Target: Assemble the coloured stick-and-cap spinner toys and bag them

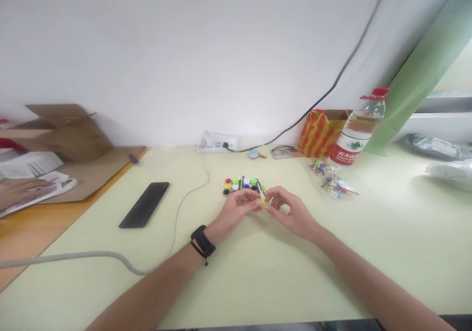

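Note:
Over the middle of the pale table [236, 277], my left hand [238, 210] and my right hand [291, 213] meet at the fingertips. Both are closed in a pinch on a small yellow piece [262, 201], whose exact kind is too small to make out. A whitish part rises from it. My left wrist wears a black watch [202, 241]. Just beyond my fingers lies a group of small round discs in several colours, among them a red disc [228, 181] and a black disc [226, 192]. Slim coloured parts lie among them, partly hidden by my hands.
A black phone [144, 205] and a grey cable [177, 223] lie left. Right stand a water bottle [356, 132], a striped bag [317, 134] and bagged small parts [337, 186]. A power strip [217, 143] sits by the wall. Another person's hand [22, 192] rests near a cardboard box [73, 129].

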The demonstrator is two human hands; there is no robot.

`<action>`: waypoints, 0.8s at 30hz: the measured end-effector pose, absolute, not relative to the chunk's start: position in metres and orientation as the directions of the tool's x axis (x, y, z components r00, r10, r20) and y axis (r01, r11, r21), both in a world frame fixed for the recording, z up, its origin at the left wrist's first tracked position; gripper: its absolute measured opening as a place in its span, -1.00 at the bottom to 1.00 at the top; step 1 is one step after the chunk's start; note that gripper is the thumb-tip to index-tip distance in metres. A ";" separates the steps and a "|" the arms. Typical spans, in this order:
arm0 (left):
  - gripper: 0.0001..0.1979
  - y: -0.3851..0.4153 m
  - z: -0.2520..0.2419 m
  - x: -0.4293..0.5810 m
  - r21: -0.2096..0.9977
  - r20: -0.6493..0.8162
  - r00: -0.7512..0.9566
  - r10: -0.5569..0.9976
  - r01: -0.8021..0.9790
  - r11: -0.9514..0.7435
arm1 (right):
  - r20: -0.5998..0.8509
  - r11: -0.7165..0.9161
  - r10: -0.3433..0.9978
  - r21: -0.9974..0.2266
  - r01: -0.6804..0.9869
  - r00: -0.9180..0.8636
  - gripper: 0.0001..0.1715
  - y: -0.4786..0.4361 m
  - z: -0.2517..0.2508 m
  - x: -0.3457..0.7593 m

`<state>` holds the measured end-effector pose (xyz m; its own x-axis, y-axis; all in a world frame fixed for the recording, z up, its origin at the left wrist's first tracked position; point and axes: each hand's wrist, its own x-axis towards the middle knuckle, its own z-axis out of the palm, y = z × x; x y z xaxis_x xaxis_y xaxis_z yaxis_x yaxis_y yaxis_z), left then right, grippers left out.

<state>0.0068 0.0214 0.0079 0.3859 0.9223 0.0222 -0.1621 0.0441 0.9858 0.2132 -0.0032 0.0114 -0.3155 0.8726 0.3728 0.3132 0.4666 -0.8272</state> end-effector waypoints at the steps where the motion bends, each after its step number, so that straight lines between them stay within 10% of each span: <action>1: -0.72 0.021 0.008 0.007 0.986 0.021 0.383 0.924 -0.163 0.045 | 0.372 0.467 0.872 -0.826 0.315 -0.317 -0.76 -0.003 0.011 0.214; 11: -0.71 0.023 0.008 0.007 0.984 0.017 0.378 0.926 -0.172 0.052 | 0.419 0.486 0.872 -0.802 0.346 -0.253 -0.24 -0.004 0.004 0.216; 14: -0.70 0.023 0.006 0.006 0.984 0.020 0.368 0.929 -0.170 0.046 | 0.353 0.426 0.900 -0.840 0.337 -0.256 -0.61 -0.004 0.006 0.218; 18: -0.70 0.023 0.007 0.006 0.985 0.010 0.354 0.935 -0.165 0.052 | 0.158 0.306 0.907 -0.884 0.354 -0.390 -0.29 -0.002 0.013 0.220; 24: -0.71 0.022 0.010 0.007 0.983 0.021 0.357 0.934 -0.177 0.046 | 0.354 0.438 0.890 -0.839 0.323 -0.288 -0.56 -0.003 0.010 0.217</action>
